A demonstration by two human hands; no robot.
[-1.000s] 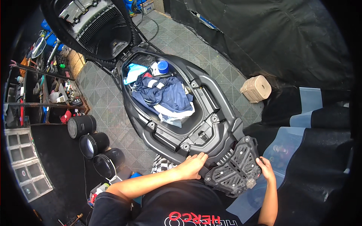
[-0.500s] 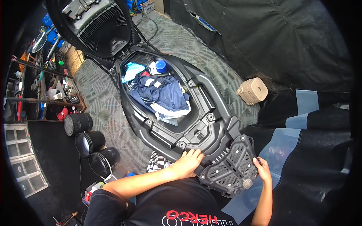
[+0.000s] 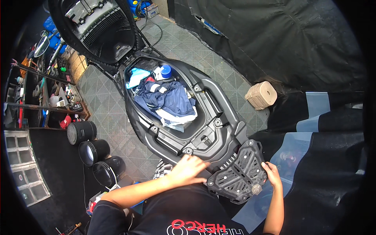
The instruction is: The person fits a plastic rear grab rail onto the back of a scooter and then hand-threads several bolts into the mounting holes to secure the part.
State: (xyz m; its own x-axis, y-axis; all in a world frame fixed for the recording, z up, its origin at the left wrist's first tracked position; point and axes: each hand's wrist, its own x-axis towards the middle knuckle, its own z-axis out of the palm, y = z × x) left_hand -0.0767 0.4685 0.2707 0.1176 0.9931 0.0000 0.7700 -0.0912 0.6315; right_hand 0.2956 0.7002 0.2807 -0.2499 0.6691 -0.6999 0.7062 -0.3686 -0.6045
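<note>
In front of me a scooter lies with its seat (image 3: 107, 35) flipped up, exposing the under-seat storage compartment (image 3: 187, 132). A dark blue garment (image 3: 166, 98), a light blue cloth or packet (image 3: 137, 77) and a blue-capped container (image 3: 166, 71) are inside it. A black rear rack plate (image 3: 239, 170) with a round metal knob is at the tail, nearest me. My left hand (image 3: 187, 172) is by the tail's left edge, thumb apart from the fingers, holding nothing. With fingers curled round the rack's right edge, my right hand (image 3: 272, 174) grips it; the fingertips are partly hidden.
Shelves (image 3: 51, 105) with tools and small parts line the left side. Several black cylinders (image 3: 94, 152) stand on the tiled floor below them. A beige block-shaped stool or container (image 3: 261, 95) is right of the scooter, beside dark sheeting (image 3: 305, 43).
My left hand has shifted slightly left and its thumb has spread from the fingers. The right hand stays at the rack's edge.
</note>
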